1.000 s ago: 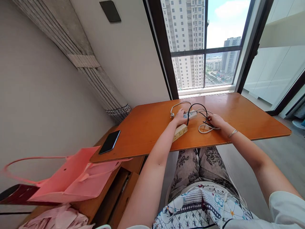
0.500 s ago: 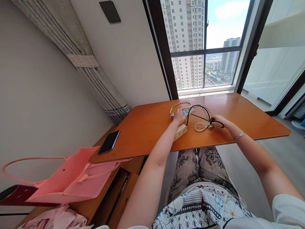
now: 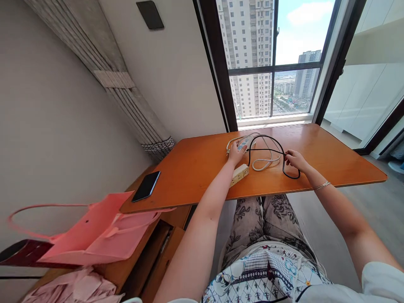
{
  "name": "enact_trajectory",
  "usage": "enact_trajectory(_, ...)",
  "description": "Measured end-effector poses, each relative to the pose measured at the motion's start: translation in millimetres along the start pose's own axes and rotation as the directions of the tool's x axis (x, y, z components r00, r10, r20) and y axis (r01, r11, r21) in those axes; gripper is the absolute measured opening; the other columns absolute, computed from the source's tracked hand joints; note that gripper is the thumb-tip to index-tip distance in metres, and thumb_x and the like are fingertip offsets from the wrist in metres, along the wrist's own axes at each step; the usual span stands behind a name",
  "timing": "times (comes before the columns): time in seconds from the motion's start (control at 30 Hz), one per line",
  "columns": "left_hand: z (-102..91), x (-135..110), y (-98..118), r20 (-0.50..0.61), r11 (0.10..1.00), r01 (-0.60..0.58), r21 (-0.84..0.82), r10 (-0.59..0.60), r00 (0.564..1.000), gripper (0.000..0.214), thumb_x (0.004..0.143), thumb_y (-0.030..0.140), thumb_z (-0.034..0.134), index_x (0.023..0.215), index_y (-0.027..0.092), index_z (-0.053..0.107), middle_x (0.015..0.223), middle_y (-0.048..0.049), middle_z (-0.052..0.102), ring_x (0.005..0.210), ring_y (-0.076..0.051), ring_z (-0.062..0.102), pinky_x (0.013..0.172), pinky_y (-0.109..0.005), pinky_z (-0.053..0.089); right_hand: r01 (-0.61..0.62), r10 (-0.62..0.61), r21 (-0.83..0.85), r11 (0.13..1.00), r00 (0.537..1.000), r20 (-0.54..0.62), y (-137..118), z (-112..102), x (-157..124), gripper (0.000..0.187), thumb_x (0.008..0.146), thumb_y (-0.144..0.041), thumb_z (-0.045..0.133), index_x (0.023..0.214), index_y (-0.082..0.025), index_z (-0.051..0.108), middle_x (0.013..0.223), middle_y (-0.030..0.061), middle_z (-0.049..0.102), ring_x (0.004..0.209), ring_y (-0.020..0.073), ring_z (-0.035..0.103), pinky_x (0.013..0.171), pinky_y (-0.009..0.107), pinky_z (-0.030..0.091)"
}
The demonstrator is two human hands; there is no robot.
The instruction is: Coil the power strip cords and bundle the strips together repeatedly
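Observation:
My left hand (image 3: 236, 153) is closed around a white power strip (image 3: 244, 144) with blue-grey socket faces, near the far side of the table. Below that hand lies a cream power strip (image 3: 240, 173), partly covered by my forearm. Between thumb and fingers my right hand (image 3: 294, 160) pinches a black cable (image 3: 274, 140), which arches over towards the cream strip; its end loops down by my wrist. A white cable (image 3: 262, 169) rests in loose coils on the tabletop between my hands, apart from my right fingers.
The orange-brown table (image 3: 341, 164) stands before a window. At its left corner lies a black phone (image 3: 146, 185). A pink bag (image 3: 94, 235) sits beyond the left edge, above pink cloth (image 3: 74, 288) and a wooden drawer (image 3: 162, 265). A curtain (image 3: 126, 97) hangs behind.
My right hand has shifted slightly right, drawing the black cable with it. The white cable has left my right fingers and lies on the table. My left hand still grips the white strip.

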State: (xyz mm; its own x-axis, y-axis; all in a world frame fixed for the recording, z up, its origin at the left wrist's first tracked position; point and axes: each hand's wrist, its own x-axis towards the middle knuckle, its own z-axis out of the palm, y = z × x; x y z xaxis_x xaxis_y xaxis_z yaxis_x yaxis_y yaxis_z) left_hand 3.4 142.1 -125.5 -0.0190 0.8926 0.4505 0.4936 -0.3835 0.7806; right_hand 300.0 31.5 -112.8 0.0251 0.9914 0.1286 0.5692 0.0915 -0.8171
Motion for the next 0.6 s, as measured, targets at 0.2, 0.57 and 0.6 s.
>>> enact_trajectory(0.2,-7.3,2.3,-7.5,-0.08,0.998,0.065,0.006,-0.065,0.995,0.047,0.081,0.034,0.069,0.122,0.017,0.055,0.132,-0.0189,0.061,0.124,-0.031,0.058,0.105,-0.044,0.045,0.033,0.129,0.599,0.8,0.966,-0.225,-1.7,-4.1,3.2,0.016,0.066,-0.027,0.052,0.079,-0.022,0.045,0.076,0.0001,0.064,0.05,0.008,0.049,0.047,0.021,0.034)
enact_trajectory(0.57,-10.1,5.8,-27.9,-0.09,0.982,0.168,0.084,-0.16,0.983,0.05,0.07,0.034,0.079,0.111,0.022,0.053,0.128,-0.0187,0.061,0.124,-0.038,0.057,0.104,-0.051,0.045,0.284,0.02,0.599,0.748,0.894,-0.448,6.7,-20.5,-7.7,0.017,0.061,-0.022,0.048,0.076,-0.023,0.043,0.074,-0.0014,0.061,0.053,0.0095,0.046,0.052,0.024,0.036)
enact_trajectory(0.6,-10.3,5.9,-29.7,-0.081,0.983,0.162,0.092,-0.155,0.985,0.051,0.068,0.034,0.08,0.11,0.023,0.053,0.127,-0.0184,0.061,0.123,-0.038,0.058,0.103,-0.052,0.045,0.329,0.003,0.579,0.746,0.868,-0.496,6.7,-20.8,-7.7,0.016,0.062,-0.023,0.047,0.077,-0.023,0.041,0.076,-0.0013,0.061,0.054,0.0099,0.047,0.053,0.025,0.037)
